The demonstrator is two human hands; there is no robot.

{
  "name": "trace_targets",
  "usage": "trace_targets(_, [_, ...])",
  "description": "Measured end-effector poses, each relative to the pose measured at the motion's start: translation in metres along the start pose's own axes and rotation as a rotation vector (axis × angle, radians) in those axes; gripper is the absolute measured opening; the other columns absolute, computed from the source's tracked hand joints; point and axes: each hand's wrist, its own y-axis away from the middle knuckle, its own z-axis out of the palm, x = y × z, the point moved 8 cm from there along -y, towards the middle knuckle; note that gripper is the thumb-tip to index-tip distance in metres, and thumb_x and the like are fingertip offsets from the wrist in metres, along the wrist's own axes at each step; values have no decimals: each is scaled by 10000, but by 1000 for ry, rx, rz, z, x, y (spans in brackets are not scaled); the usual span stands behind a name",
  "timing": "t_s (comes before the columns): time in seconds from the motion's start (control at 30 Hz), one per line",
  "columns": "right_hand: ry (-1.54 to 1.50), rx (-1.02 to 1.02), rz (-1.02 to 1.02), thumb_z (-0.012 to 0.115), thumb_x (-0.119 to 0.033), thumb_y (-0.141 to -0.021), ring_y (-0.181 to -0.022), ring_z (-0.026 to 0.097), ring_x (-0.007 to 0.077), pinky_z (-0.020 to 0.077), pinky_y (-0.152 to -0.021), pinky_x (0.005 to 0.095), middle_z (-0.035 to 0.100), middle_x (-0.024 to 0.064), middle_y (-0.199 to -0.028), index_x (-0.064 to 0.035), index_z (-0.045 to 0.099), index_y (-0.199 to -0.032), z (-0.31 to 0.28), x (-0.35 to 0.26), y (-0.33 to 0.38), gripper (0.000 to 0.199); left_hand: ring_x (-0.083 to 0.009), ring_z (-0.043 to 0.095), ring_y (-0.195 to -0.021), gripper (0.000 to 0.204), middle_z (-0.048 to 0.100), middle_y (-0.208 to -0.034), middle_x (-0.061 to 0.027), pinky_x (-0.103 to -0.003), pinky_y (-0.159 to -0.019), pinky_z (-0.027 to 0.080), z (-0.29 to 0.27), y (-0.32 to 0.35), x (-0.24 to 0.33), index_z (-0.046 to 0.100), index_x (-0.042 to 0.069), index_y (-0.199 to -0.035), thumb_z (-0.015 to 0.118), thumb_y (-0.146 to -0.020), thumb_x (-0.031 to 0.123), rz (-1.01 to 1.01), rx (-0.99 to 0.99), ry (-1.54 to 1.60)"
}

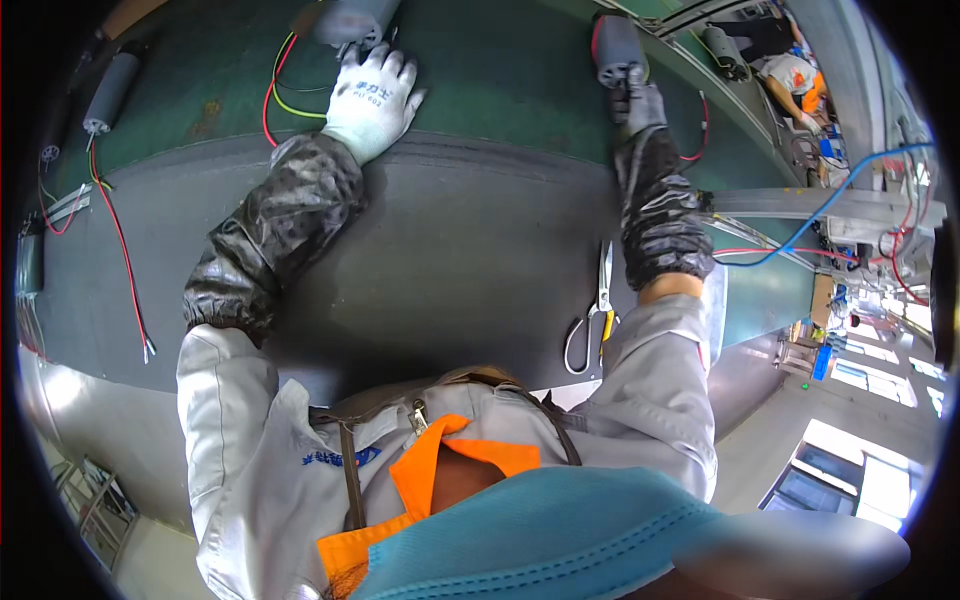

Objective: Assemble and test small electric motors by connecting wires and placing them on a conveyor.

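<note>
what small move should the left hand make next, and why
I'd probably ease the left hand slightly clear of the yellow-green wire. The wire runs up to that hand and drops out of sight there; whether it is pinned, I can't tell. The hand also reaches a grey motor, so shifting either could perhaps tug the wire.

Bright windows point(885, 488) right; pale floor point(155, 548), rack point(98, 500) left.
</note>
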Motion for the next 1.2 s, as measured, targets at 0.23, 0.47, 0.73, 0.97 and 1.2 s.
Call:
trace_targets(0.23, [-253, -142, 287, 660, -363, -957, -462, 419, 79, 315, -385, 254, 525, -1, -707, -155, 508, -1048, 51, 17, 154, 273, -335, 477, -1289, 412, 542, -1357, -96, -428, -1099, 359, -22, 34, 65, 600, 54, -1249, 668, -862, 177, 24, 106, 1112])
trace_targets(0.47, [165, -287, 416, 624, -196, -957, -575, 568, 118, 507, -499, 285, 608, 13, -939, -143, 438, -1354, 100, -7, 338, 442, -173, 575, -1128, 441, 646, -1136, -53, -429, -970, 449, 18, 72, 99, 549, -1, -1242, 657, -935, 296, -715, -243, 2140])
trace_targets(0.73, [-51, -361, -21, 656, -12, -857, -1048, 597, 145, 500, -897, 305, 608, 148, -1172, -1, 243, -1516, 133, -13, 420, 778, -92, 592, -622, 341, 663, -948, -90, -193, -457, 389, -66, 191, 60, 607, 4, -1182, 559, -905, 197, -311, -1103, 1608])
trace_targets(0.97, [657, -662, -46, 626, -142, -934, -668, 666, 356, 520, -668, 396, 644, 221, -734, -52, 412, -1451, 132, -30, 454, 567, -176, 679, -668, 585, 694, -991, -165, -256, -454, 482, -95, 221, 41, 429, 19, -1378, 464, -995, 460, -270, -1175, 1322])
trace_targets(1.2, [768, -797, -1164, 617, -121, -777, -459, 511, 182, 451, -403, 341, 577, 27, -671, -44, 603, -907, 275, -57, 542, 152, -184, 506, -1263, 683, 479, -1438, -128, -325, -1007, 452, -92, 216, 31, 349, 46, -1510, 361, -1035, 537, -477, -907, 1222])
